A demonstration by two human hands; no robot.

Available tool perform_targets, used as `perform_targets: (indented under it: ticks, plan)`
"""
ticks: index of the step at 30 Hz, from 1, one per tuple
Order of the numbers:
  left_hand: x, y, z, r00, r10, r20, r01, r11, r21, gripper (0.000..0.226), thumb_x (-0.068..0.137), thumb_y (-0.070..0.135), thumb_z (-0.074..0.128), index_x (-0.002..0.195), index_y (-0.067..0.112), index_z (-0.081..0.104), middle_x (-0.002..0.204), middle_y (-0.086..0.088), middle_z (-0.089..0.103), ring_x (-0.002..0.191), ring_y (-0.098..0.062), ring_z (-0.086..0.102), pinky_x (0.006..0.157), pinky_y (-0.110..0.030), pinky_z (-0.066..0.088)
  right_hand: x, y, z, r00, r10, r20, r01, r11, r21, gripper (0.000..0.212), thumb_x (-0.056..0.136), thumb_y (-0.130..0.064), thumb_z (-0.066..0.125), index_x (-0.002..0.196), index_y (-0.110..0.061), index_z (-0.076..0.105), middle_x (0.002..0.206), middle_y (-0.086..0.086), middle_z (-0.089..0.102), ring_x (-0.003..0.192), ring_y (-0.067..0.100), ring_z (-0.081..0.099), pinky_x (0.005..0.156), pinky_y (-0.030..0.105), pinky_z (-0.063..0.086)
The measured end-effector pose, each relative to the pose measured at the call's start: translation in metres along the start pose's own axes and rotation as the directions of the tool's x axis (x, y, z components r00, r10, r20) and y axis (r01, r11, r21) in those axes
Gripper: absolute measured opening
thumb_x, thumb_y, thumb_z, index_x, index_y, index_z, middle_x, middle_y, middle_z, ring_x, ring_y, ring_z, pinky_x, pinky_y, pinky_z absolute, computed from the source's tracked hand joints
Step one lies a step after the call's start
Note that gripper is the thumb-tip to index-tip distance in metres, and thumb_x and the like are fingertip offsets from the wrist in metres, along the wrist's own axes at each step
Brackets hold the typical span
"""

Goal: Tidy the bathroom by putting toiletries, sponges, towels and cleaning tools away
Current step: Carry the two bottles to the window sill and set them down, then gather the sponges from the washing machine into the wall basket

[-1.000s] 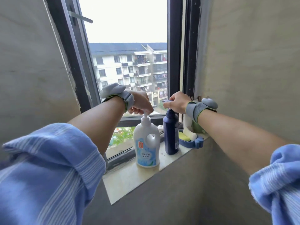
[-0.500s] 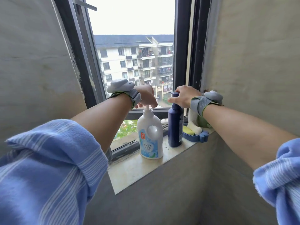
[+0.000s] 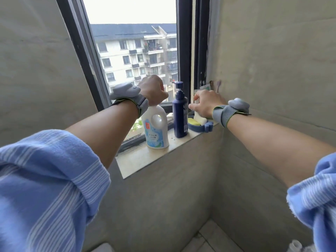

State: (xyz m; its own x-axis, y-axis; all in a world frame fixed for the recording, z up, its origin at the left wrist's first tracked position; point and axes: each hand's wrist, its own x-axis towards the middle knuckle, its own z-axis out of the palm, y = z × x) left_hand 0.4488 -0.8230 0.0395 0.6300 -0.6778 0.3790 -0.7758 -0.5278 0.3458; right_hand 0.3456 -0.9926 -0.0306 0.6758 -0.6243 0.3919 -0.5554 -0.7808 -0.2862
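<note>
The white plastic pump bottle (image 3: 157,130) with the pale blue label stands upright on the pale stone windowsill (image 3: 143,160). Our left hand (image 3: 152,91) sits on top of it as a fist, fingers curled down round the pump head, which the hand hides. Just to its right, close but apart, stands the dark blue pump bottle (image 3: 180,117), its pump free. Our right hand (image 3: 207,104) hangs beside that bottle's shoulder, fingers loosely bent with nothing in them that we can make out; whether the fingertips touch the bottle we cannot tell. Beyond lies the blue plastic soap dish (image 3: 199,128) holding a yellow soap bar (image 3: 192,121), tucked into the corner by the black window frame (image 3: 183,51). We judge the step to be lining the bottles up on the sill. To do it well, we should steady the white bottle by its neck rather than press the pump, slide it rather than lift it, keep it back from the sill's front edge, and leave a gap so it does not knock its dark neighbour.
</note>
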Motion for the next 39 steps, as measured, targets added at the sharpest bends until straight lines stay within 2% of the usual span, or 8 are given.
perform_targets:
  ticks: [4,8,12,15,20,24,31,39]
  plan:
    - [-0.033,0.006,0.016,0.996,0.017,0.092,-0.013,0.999,-0.041,0.014,0.084,0.019,0.066,0.092,0.008,0.070,0.092,-0.008,0.063,0.082,-0.022,0.057,0.068,-0.029,0.044,-0.047,0.011,-0.005,0.997,0.030,0.069,-0.028,0.999,-0.034,0.036,0.079,-0.050,0.062,0.107,-0.027,0.064,0.109,0.002,0.068,0.099,0.027,0.062,0.081,0.034,0.049]
    - [-0.071,0.017,0.024,0.982,0.067,0.175,-0.053,0.995,-0.088,0.013,0.084,0.019,0.065,0.090,0.009,0.069,0.093,-0.009,0.069,0.084,-0.023,0.064,0.069,-0.031,0.055,-0.097,0.020,-0.023,0.994,0.091,0.056,-0.088,0.994,-0.061,0.034,0.079,-0.051,0.060,0.103,-0.027,0.065,0.103,0.000,0.069,0.095,0.027,0.063,0.074,0.031,0.044]
    - [-0.125,0.024,0.019,0.972,0.147,0.183,-0.125,0.984,-0.124,0.011,0.082,0.020,0.063,0.087,0.012,0.070,0.091,-0.007,0.069,0.082,-0.021,0.063,0.060,-0.026,0.050,-0.158,0.020,-0.042,0.979,0.195,0.060,-0.189,0.978,-0.089,0.035,0.078,-0.050,0.061,0.107,-0.030,0.063,0.109,-0.001,0.068,0.100,0.026,0.062,0.084,0.033,0.049]
    - [-0.178,0.026,0.016,0.948,0.212,0.236,-0.172,0.969,-0.180,0.008,0.081,0.018,0.063,0.078,0.011,0.066,0.091,-0.013,0.070,0.088,-0.030,0.067,0.080,-0.038,0.058,-0.221,0.011,-0.051,0.965,0.260,0.045,-0.254,0.961,-0.108,0.035,0.078,-0.050,0.060,0.107,-0.031,0.063,0.109,-0.001,0.068,0.102,0.027,0.062,0.085,0.033,0.049]
    - [-0.259,0.031,0.023,0.901,0.275,0.335,-0.198,0.949,-0.247,0.011,0.082,0.020,0.064,0.083,0.010,0.068,0.087,-0.010,0.071,0.085,-0.029,0.069,0.079,-0.040,0.060,-0.341,-0.005,-0.055,0.939,0.336,0.073,-0.325,0.937,-0.128,0.037,0.082,-0.046,0.061,0.114,-0.026,0.063,0.111,0.002,0.068,0.105,0.027,0.061,0.085,0.031,0.044]
    - [-0.319,0.068,0.021,0.824,0.369,0.429,-0.242,0.915,-0.323,0.010,0.080,0.018,0.061,0.079,0.010,0.066,0.088,-0.015,0.072,0.084,-0.031,0.070,0.073,-0.038,0.060,-0.432,0.002,-0.088,0.885,0.461,0.068,-0.440,0.875,-0.202,0.038,0.080,-0.046,0.060,0.114,-0.029,0.062,0.112,0.001,0.068,0.107,0.027,0.061,0.084,0.033,0.045]
    - [-0.405,0.171,0.028,0.664,0.595,0.452,-0.399,0.794,-0.459,0.007,0.079,0.017,0.060,0.080,0.013,0.066,0.090,-0.014,0.072,0.085,-0.032,0.069,0.079,-0.039,0.059,-0.565,0.056,-0.173,0.747,0.663,-0.059,-0.654,0.715,-0.248,0.035,0.077,-0.047,0.060,0.107,-0.031,0.064,0.105,-0.003,0.069,0.098,0.025,0.064,0.078,0.032,0.048]
    - [-0.464,0.277,0.067,0.503,0.712,0.490,-0.505,0.702,-0.502,0.008,0.082,0.014,0.059,0.081,0.011,0.067,0.068,-0.007,0.063,0.068,-0.026,0.061,0.068,-0.034,0.056,-0.676,0.132,-0.214,0.601,0.792,-0.103,-0.787,0.564,-0.252,0.031,0.078,-0.049,0.062,0.105,-0.033,0.063,0.106,-0.003,0.068,0.098,0.025,0.063,0.071,0.030,0.045]
